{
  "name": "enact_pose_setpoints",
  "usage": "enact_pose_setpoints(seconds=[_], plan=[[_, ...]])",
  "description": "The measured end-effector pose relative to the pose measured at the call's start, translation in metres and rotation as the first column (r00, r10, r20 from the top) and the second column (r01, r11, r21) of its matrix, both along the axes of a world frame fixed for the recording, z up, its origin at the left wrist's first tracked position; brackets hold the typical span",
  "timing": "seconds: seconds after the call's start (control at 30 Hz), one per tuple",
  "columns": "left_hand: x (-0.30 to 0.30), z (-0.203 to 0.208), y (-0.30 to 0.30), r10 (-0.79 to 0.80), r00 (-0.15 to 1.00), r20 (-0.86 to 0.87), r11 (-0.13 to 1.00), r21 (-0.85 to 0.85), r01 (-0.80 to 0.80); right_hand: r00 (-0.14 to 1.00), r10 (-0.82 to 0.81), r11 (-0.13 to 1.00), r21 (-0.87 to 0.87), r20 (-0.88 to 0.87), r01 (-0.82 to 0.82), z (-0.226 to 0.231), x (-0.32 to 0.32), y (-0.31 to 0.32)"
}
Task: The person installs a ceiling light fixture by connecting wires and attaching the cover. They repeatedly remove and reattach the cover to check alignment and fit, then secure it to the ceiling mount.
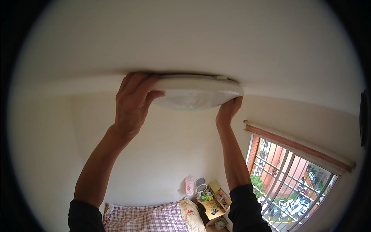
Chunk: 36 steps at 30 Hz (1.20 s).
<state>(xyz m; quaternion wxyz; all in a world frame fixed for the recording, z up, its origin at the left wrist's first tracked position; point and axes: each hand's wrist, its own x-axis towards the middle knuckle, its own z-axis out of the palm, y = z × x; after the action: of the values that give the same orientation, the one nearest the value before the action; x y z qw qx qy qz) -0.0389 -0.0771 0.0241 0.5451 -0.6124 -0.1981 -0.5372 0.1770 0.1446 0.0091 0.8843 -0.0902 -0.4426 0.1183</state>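
Overhead, a round white ceiling light (193, 92) with a shallow domed cover sits against or just below the ceiling; whether it touches is hard to tell. A small pale tab (221, 77) shows at its upper rim. My left hand (133, 94) grips the light's left edge, fingers over the rim and thumb on the underside. At the right edge, my right hand (230, 110) holds the light from below, its fingers partly hidden by the cover. Both arms reach upward, dark sleeves pushed back to the forearms.
Far below lie a bed with a checked cover (148, 218), a patterned pillow (191, 216) and a small desk (212, 210) crowded with items. A barred window (290, 181) under a wooden rail (297, 145) is on the right. The white ceiling (185, 38) spans the top.
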Motion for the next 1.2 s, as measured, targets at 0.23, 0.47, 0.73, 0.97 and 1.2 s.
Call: enact_pose_setpoints(seconds=[0.23,0.47,0.73,0.97,1.2], plan=[[-0.001,0.0,-0.004,0.044,0.999,0.006,0.999,-0.024,-0.043,0.983,-0.064,0.985,0.171,0.175,0.034,-0.017,0.022,-0.019],[0.002,-0.001,-0.012,0.074,0.997,0.014,0.992,-0.105,-0.072,0.959,-0.117,0.963,0.264,0.256,0.047,-0.025,0.038,-0.027],[0.002,-0.002,-0.016,0.071,0.997,0.009,0.992,-0.106,-0.07,0.978,-0.074,0.955,0.295,0.193,0.015,-0.017,0.035,-0.025],[0.005,-0.005,-0.008,0.085,0.996,0.018,0.996,0.028,-0.085,0.981,-0.116,0.945,0.323,0.153,0.061,-0.018,0.036,-0.027],[-0.001,-0.011,-0.006,0.054,0.992,0.112,0.998,-0.05,-0.048,0.983,-0.108,0.947,0.316,0.146,0.057,-0.014,0.037,-0.022]])
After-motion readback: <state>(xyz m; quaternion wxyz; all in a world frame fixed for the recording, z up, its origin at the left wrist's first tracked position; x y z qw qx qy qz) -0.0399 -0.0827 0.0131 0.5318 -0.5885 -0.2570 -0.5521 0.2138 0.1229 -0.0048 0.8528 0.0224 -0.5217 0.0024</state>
